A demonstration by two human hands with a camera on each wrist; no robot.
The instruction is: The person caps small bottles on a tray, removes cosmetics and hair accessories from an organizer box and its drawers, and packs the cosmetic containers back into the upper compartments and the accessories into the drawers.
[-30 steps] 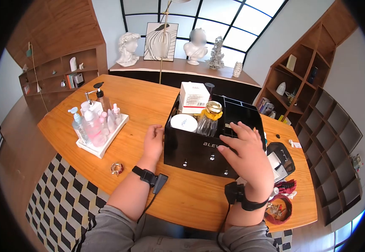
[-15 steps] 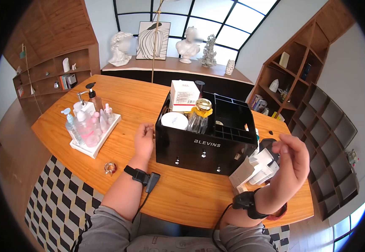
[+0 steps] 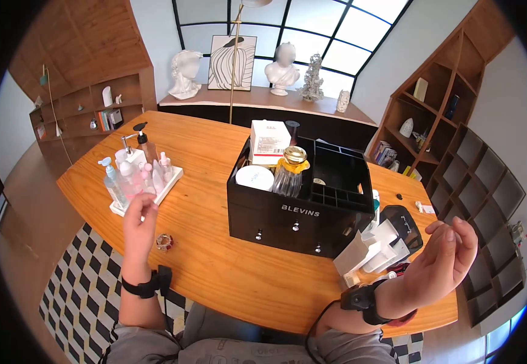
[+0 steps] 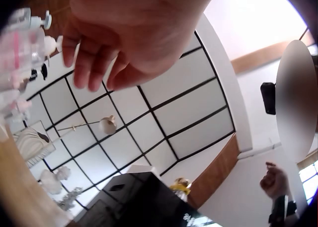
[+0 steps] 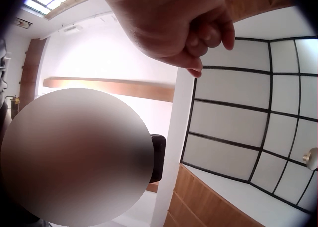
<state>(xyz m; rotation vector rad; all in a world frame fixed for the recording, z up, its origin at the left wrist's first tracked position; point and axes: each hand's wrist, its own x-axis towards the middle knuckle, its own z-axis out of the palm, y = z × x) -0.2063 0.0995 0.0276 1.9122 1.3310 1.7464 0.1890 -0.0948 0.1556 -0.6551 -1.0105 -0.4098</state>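
Observation:
Raised in front of the white tray [image 3: 165, 196] of toiletry bottles, my left hand [image 3: 140, 227] has loosely bent fingers and holds nothing. A beaded bracelet [image 3: 164, 242] lies on the table just right of it. My right hand [image 3: 439, 267] is lifted over the table's right side, fingers loosely curled with nothing in them. Between the hands stands a black organizer box [image 3: 263, 212] marked BLEVINS. It holds a white carton [image 3: 269, 138], a round white-lidded jar [image 3: 255, 178], a glass jar [image 3: 288, 182] with a gold lid and yellow ribbon, and a dark-capped bottle [image 3: 293, 130].
Opened white cartons [image 3: 360, 252] and a black case [image 3: 406, 227] lie right of the organizer, near my right wrist. The wooden table [image 3: 215, 267] has a curved front edge. White busts [image 3: 282, 73] stand on a ledge behind.
My left hand has left the organizer's left side and moved left toward the bottle tray. My right hand has moved from over the organizer's front out to the right.

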